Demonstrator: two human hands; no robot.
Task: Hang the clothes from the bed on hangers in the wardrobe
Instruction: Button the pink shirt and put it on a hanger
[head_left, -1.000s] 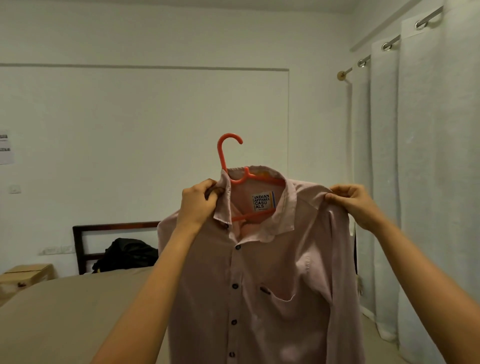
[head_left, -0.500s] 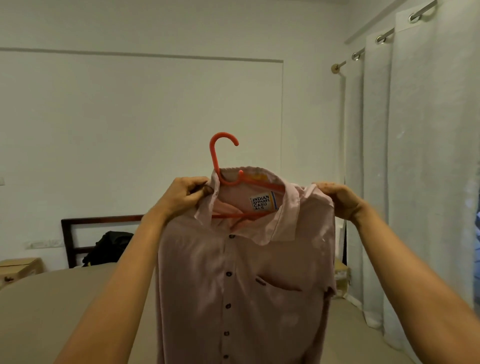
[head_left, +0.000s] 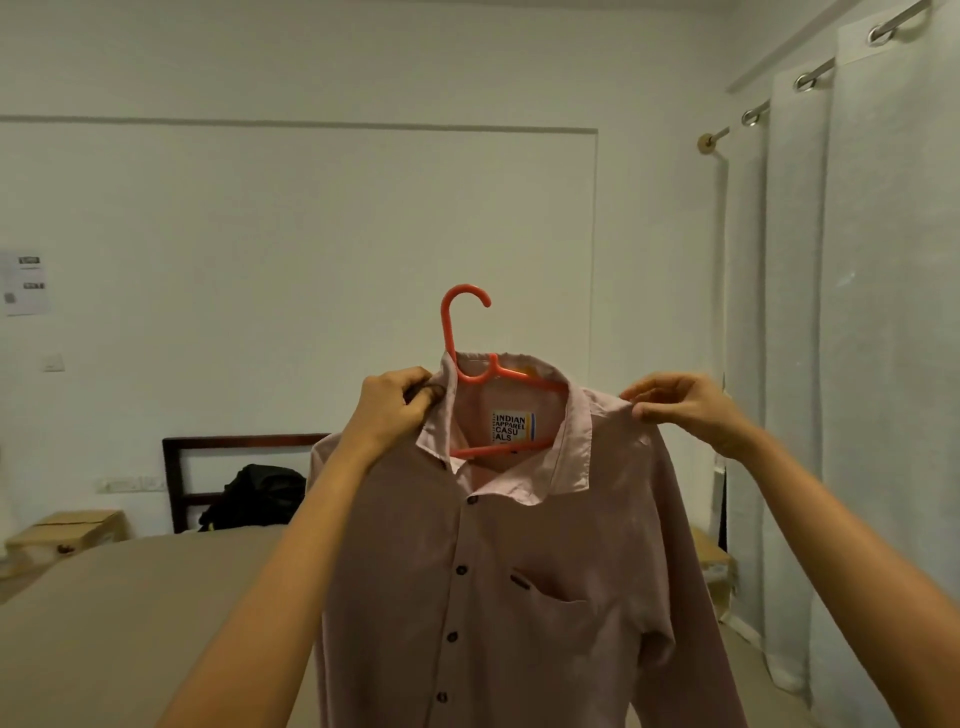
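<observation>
A pale pink button-up shirt (head_left: 519, 571) hangs in front of me on an orange plastic hanger (head_left: 457, 332), whose hook sticks up above the collar. My left hand (head_left: 389, 410) grips the shirt's left shoulder beside the collar. My right hand (head_left: 680, 405) pinches the fabric at the right shoulder. The shirt front faces me, with dark buttons, a chest pocket and a label inside the neck. No wardrobe is in view.
The bed (head_left: 114, 623) with a tan cover lies below left, with a dark wooden headboard (head_left: 176, 483) and a black bag (head_left: 260, 493) behind it. Cardboard boxes (head_left: 67, 535) sit at far left. White curtains (head_left: 857, 364) hang along the right side.
The shirt's right shoulder has spread out wider on the hanger as my right hand moved outward. My view shifted slightly; both hands stay on the shoulders.
</observation>
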